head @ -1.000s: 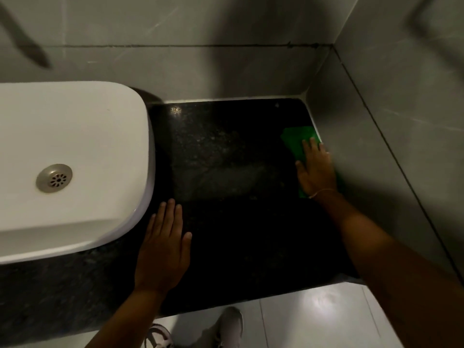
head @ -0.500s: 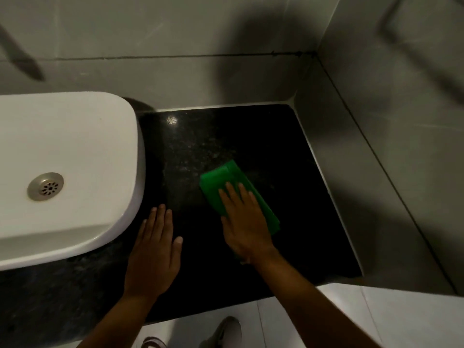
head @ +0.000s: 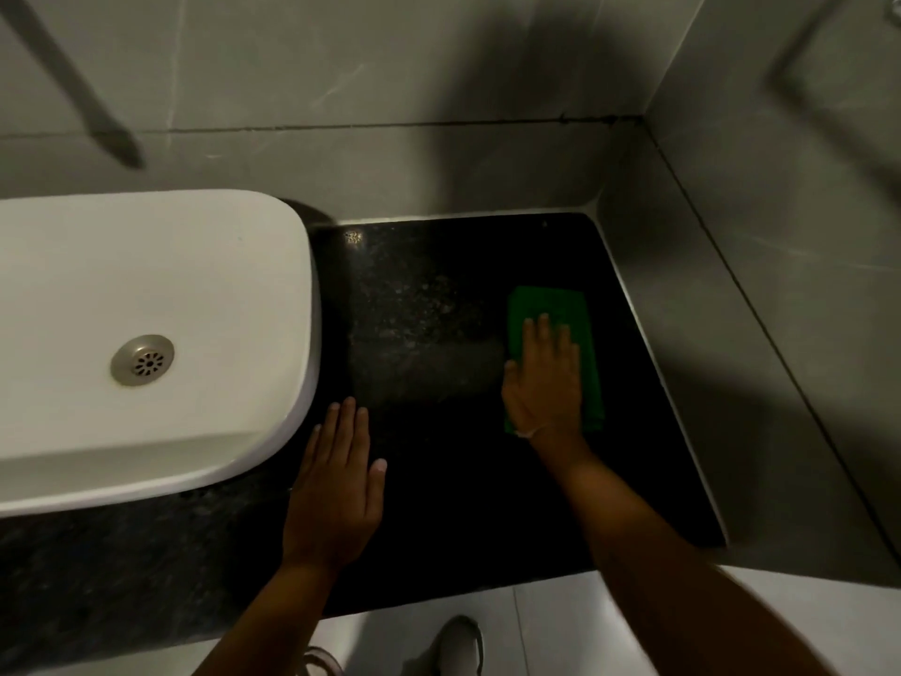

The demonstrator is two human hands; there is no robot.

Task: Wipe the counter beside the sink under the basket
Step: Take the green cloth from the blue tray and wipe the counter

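Head view: right of one white sink, my right hand presses flat on one green cloth; my left hand lies flat, fingers spread, on the black counter.

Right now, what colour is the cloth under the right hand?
Green, seen in the head view: the cloth lies flat under the right hand.

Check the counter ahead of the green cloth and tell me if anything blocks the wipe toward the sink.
Nothing visible blocks it. The right hand presses the green cloth flat near the right wall, and the black counter between it and the sink is bare. The left hand rests flat nearer the front edge, beside the sink.
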